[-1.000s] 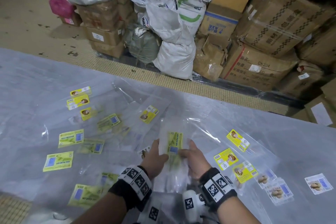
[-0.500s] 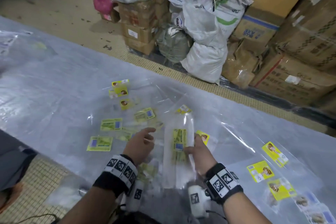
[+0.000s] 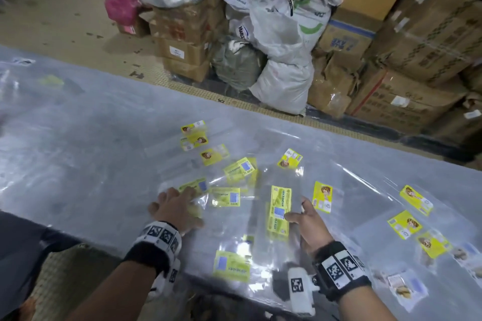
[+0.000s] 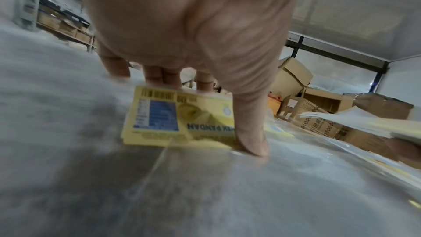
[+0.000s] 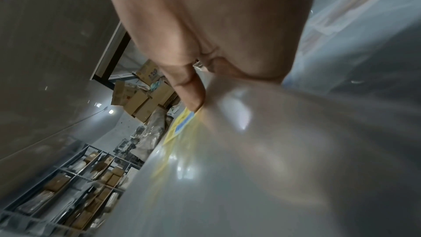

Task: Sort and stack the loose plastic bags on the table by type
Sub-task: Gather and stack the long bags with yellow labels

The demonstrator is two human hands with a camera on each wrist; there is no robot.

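Clear plastic bags with printed labels lie scattered on the plastic-covered table (image 3: 78,164). My right hand (image 3: 297,212) pinches a long stack of clear bags with green-yellow pandan labels (image 3: 280,212), thumb on top; the right wrist view shows the thumb (image 5: 191,95) pressing beside the label (image 5: 182,125). My left hand (image 3: 182,198) lies flat with spread fingers on a loose pandan-label bag (image 4: 177,118) to the left of the stack. More pandan bags (image 3: 238,168) lie beyond it. Bags with yellow picture labels (image 3: 416,199) lie to the right.
Bags with white labels (image 3: 403,286) sit at the far right near the table's front edge. Cardboard boxes (image 3: 430,34) and white sacks (image 3: 284,83) are piled on the floor behind the table. A pink bag (image 3: 121,6) lies back left.
My left hand has let go of the stack and moved left onto a loose pandan bag. My right hand now holds the stack alone. The view has swung left.
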